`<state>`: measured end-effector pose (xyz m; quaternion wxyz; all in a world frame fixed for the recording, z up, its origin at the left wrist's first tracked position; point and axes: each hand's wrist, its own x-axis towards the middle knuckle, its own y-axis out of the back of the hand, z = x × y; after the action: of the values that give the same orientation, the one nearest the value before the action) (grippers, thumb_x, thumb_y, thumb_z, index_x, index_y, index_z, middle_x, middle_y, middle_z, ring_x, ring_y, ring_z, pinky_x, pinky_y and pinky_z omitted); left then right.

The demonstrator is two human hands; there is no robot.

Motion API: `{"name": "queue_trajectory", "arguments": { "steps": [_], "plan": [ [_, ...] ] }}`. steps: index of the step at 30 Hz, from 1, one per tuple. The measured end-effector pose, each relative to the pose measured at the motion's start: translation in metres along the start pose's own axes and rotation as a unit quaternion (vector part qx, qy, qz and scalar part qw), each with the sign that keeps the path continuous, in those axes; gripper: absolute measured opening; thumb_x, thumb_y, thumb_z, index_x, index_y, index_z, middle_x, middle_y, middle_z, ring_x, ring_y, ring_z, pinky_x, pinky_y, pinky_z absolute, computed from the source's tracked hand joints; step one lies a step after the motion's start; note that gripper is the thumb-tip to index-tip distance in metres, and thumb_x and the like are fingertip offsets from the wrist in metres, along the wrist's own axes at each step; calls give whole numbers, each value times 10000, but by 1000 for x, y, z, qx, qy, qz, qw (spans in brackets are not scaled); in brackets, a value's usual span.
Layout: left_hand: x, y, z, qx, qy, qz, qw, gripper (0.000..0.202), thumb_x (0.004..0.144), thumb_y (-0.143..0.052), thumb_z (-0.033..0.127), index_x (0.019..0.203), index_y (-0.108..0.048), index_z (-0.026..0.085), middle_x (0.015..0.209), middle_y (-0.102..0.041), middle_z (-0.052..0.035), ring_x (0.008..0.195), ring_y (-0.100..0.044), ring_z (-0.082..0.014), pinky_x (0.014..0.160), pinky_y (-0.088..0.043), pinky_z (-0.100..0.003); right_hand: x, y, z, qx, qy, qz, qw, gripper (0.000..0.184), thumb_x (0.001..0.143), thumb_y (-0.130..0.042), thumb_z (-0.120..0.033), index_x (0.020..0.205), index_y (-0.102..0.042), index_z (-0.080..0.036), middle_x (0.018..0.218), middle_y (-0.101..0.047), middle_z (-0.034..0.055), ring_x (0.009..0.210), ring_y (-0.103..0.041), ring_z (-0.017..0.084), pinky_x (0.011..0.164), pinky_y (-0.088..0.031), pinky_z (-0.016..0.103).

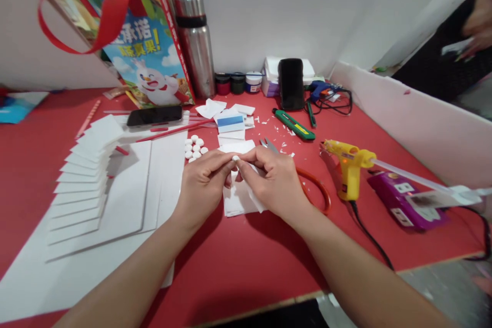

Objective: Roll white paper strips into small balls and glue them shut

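Fingertips together over the middle of the table, my left hand (205, 179) and my right hand (272, 177) both pinch a small white piece (235, 158). Its kind is hard to make out, since the fingers cover most of it. Below the hands lie white paper sheets (240, 200). A cluster of small round white discs (195, 147) sits just beyond my left hand. Scissors with orange handles (317, 184) lie partly hidden behind my right hand, their metal tips showing above it.
White cards (79, 184) fan out on white boards at left, near a phone (154, 116). A yellow glue gun (349, 169), purple box (403, 200) and green cutter (294, 124) lie right. Behind stand a steel flask (197, 46) and gift bag (154, 61). Another person's hand (478, 25) shows far right.
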<state>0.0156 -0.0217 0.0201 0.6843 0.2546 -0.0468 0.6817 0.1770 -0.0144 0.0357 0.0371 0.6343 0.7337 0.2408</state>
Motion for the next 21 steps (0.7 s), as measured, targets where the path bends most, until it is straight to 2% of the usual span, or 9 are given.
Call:
{"name": "queue_trajectory", "arguments": {
  "steps": [3, 7, 9, 11, 13, 15, 18, 21],
  "plan": [
    [2, 4, -1, 8, 8, -4, 1000, 201, 930, -630, 155, 984, -810, 225, 678, -613, -1, 622, -552, -121, 621, -470, -258, 3, 0, -2, 95, -69, -30, 993, 164, 899, -677, -346, 842, -659, -194, 733, -735, 13, 591, -662, 129, 582, -513, 249],
    [6, 11, -4, -7, 50, 0, 999, 174, 917, -652, 183, 990, -805, 219, 709, -646, -3, 565, -532, -104, 589, -473, -252, 11, 7, -5, 286, -234, -89, 925, 351, 896, -654, -541, 883, -630, -191, 689, -726, 33, 525, -668, 143, 496, -543, 249],
    [6, 13, -6, -13, 60, -5, 998, 173, 914, -655, 190, 1000, -803, 216, 732, -663, -6, 548, -530, -95, 576, -474, -246, 14, 12, -6, 324, -269, -107, 901, 379, 889, -657, -566, 898, -633, -188, 678, -729, 43, 521, -674, 145, 482, -543, 240],
    [6, 13, -7, -11, 57, -16, 998, 170, 911, -661, 196, 999, -805, 214, 717, -662, -4, 548, -541, -96, 574, -477, -241, 15, 15, -6, 340, -282, -132, 888, 348, 848, -731, -512, 930, -637, -187, 739, -752, 52, 532, -676, 139, 481, -541, 233],
    [6, 12, -6, -10, 50, -23, 998, 163, 908, -665, 202, 988, -807, 210, 706, -665, -4, 547, -548, -98, 561, -476, -234, 15, 16, -7, 316, -278, -142, 896, 326, 801, -797, -430, 944, -641, -181, 763, -757, 44, 493, -634, 111, 456, -511, 218],
    [6, 11, -4, -9, 48, -26, 998, 159, 907, -664, 203, 977, -808, 205, 705, -672, -6, 544, -548, -96, 547, -474, -225, 14, 16, -7, 251, -246, -123, 928, 280, 799, -802, -380, 901, -651, -167, 711, -734, 18, 428, -542, 69, 425, -448, 198],
    [6, 9, 0, -17, 58, -23, 998, 151, 903, -671, 211, 971, -805, 195, 706, -676, -4, 537, -546, -91, 535, -474, -218, 12, 13, -6, 126, -166, -84, 974, 260, 889, -704, -384, 759, -647, -166, 533, -614, -39, 384, -435, 53, 420, -361, 201],
    [4, 6, 3, -33, 82, -6, 996, 146, 901, -683, 230, 979, -799, 184, 735, -682, -7, 524, -552, -89, 529, -477, -227, 8, 8, -3, -7, -66, -53, 996, 284, 948, -620, -342, 713, -633, -183, 531, -595, -29, 462, -497, 85, 491, -357, 228]
  ]
}}
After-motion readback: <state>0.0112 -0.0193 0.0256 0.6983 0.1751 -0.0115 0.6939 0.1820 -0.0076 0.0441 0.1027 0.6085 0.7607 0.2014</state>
